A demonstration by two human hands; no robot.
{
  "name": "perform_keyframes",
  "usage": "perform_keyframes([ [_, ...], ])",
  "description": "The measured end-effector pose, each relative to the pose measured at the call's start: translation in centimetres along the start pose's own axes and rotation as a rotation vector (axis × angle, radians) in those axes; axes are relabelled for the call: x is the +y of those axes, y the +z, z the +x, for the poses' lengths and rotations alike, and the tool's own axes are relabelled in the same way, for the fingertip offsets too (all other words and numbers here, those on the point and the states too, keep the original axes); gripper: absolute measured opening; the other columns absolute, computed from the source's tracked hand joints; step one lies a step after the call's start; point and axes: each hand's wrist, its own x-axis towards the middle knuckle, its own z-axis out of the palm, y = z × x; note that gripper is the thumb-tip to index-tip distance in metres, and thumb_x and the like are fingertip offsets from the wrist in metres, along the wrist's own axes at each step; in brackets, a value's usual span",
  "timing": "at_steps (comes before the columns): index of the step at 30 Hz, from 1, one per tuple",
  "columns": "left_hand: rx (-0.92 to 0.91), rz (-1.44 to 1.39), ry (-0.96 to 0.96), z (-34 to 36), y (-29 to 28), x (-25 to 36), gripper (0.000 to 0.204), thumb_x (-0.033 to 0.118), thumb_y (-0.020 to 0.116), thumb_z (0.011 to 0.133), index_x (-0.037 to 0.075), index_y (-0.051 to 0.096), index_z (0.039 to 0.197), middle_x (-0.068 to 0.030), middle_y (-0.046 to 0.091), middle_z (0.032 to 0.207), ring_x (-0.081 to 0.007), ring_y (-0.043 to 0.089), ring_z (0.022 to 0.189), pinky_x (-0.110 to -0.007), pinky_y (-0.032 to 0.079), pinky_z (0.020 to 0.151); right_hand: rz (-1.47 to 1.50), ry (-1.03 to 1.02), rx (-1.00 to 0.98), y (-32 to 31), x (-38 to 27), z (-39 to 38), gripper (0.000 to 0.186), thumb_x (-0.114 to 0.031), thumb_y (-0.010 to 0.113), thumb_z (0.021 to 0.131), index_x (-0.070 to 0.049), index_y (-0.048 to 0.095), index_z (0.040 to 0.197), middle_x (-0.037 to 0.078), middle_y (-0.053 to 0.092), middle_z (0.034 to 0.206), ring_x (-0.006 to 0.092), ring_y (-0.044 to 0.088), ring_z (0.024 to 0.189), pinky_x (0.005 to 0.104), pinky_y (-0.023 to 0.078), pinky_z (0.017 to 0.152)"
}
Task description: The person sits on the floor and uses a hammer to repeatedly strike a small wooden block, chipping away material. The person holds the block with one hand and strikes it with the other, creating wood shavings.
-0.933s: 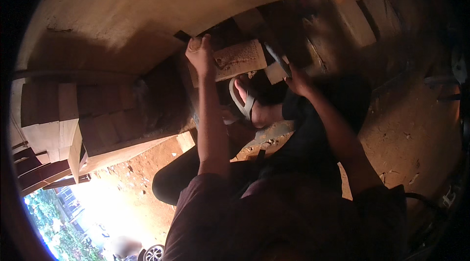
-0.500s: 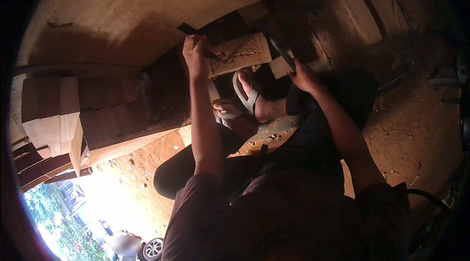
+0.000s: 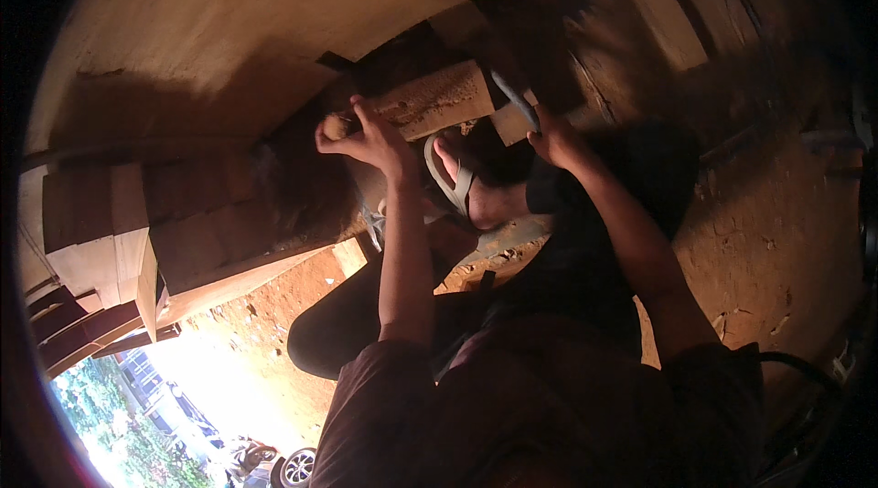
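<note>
My left hand (image 3: 370, 148) is closed around a small rounded tan thing (image 3: 337, 127), at the left end of a wooden block (image 3: 448, 95). Only the thing's rounded top shows, so its kind is unclear. The block's upper face looks rough and pitted along its length. My right hand (image 3: 560, 142), by my right knee, grips a long, narrow grey-blue tool (image 3: 515, 96). It points up and away past the block's right end; whether it is a blade or a bar cannot be made out. My sandalled foot (image 3: 457, 182) rests just below the block.
A large tan panel (image 3: 238, 21) rises at the far left. Stacked wooden blocks (image 3: 101, 214) stand at the left, and more timber (image 3: 672, 21) lies at the far right. Orange earth floor (image 3: 750, 241) spreads to the right; a wheel (image 3: 297, 467) shows at lower left.
My left hand has turned and come nearer and slightly left with the tan thing, its thumb now raised. The right hand's tool has shifted slightly left and tilts differently.
</note>
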Motion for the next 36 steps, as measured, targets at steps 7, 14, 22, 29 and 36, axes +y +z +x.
perform_keyframes([
  [7, -0.105, -0.125, 0.111, 5.1, -1.7, 6.8, 0.042, -0.005, 0.06, 0.089, 0.007, 0.04, 0.125, -0.005, 0.046, 0.105, -0.0143, 0.048, 0.093, -0.03, 0.046, 0.085, -0.019, 0.04, -0.018, -0.1, -0.6, 0.2, 0.063, -0.023, 0.062, 0.09, 0.002, 0.036, 0.141, 0.032, 0.057, 0.124, 0.0474, 0.056, 0.114, 0.0508, 0.046, 0.098],
  [14, -0.24, -0.201, -0.022, 5.7, -2.5, 4.9, 0.031, -0.003, 0.068, 0.087, 0.007, 0.05, 0.111, -0.0029, 0.056, 0.093, -0.0114, 0.055, 0.078, -0.025, 0.047, 0.072, -0.022, 0.058, -0.056, -1.0, -1.3, 0.0, 0.063, -0.024, 0.063, 0.09, 0.002, 0.036, 0.141, 0.032, 0.058, 0.122, 0.0466, 0.057, 0.113, 0.0516, 0.047, 0.096],
  [22, -0.321, -0.167, -0.137, 2.0, -2.1, -0.3, 0.007, 0.003, 0.067, 0.091, 0.006, 0.062, 0.093, -0.0007, 0.063, 0.083, -0.0095, 0.059, 0.074, -0.026, 0.047, 0.066, -0.019, -0.048, 0.018, -1.6, -1.8, -0.7, 0.052, -0.015, 0.066, 0.086, 0.001, 0.044, 0.13, 0.031, 0.065, 0.104, 0.0488, 0.063, 0.099, 0.054, 0.053, 0.083],
  [29, -0.379, -0.211, -0.153, 2.4, -2.8, -0.6, 0.006, 0.005, 0.065, 0.092, 0.007, 0.059, 0.094, -0.0001, 0.062, 0.083, -0.0094, 0.059, 0.073, -0.026, 0.049, 0.066, -0.015, -0.033, 0.032, -1.4, -1.9, -0.7, 0.054, -0.015, 0.067, 0.085, 0.002, 0.044, 0.13, 0.032, 0.064, 0.104, 0.0479, 0.063, 0.099, 0.0533, 0.052, 0.083],
  [36, -0.516, 0.016, -0.058, 1.7, -2.7, 0.0, 0.01, 0.0, 0.066, 0.087, 0.004, 0.059, 0.094, -0.0016, 0.063, 0.085, -0.0077, 0.059, 0.078, -0.024, 0.049, 0.068, -0.026, -0.052, 0.041, -0.9, -1.3, -0.5, 0.055, -0.015, 0.068, 0.085, 0.003, 0.044, 0.131, 0.032, 0.064, 0.105, 0.0487, 0.062, 0.1, 0.0523, 0.052, 0.084],
])
